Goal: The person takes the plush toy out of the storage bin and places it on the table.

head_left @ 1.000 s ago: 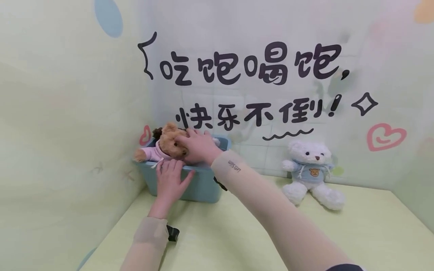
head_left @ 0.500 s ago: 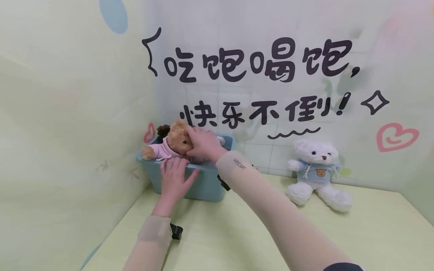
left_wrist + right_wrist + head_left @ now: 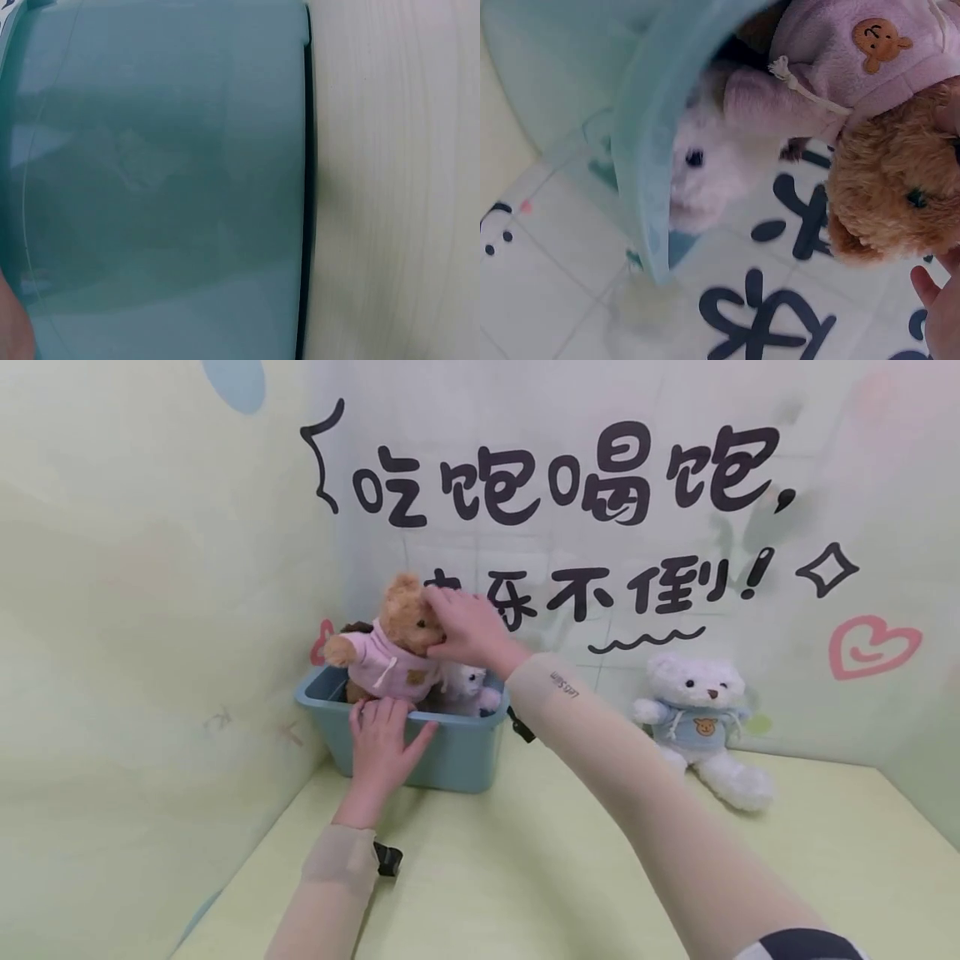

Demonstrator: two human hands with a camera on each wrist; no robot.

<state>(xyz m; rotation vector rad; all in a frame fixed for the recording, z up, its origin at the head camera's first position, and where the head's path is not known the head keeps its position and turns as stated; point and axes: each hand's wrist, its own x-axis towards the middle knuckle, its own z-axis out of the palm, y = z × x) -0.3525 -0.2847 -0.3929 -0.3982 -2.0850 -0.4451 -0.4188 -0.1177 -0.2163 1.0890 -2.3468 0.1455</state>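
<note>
A brown teddy bear (image 3: pixel 397 664) in a pink hoodie stands half out of a blue plastic bin (image 3: pixel 453 756), its legs partly hidden behind the rim. My right hand (image 3: pixel 472 627) grips the bear by the side of its head. Fingers of my left hand (image 3: pixel 381 747) hook over the bin's front rim, with the thumb spread along the outer wall. Inside the bin, a white plush toy (image 3: pixel 712 165) shows beside the bear in the right wrist view. The bin's smooth side (image 3: pixel 165 180) fills most of the left wrist view.
A white teddy bear (image 3: pixel 697 714) in a blue hoodie sits against the back wall (image 3: pixel 570 535), to the right of the bin. The pale yellow table (image 3: pixel 540 868) spreads in front. A side wall (image 3: pixel 150 652) runs close by on the left.
The brown teddy bear has risen higher out of the bin in my right hand, uncovering the white plush toy beside it. My left hand keeps its place on the rim.
</note>
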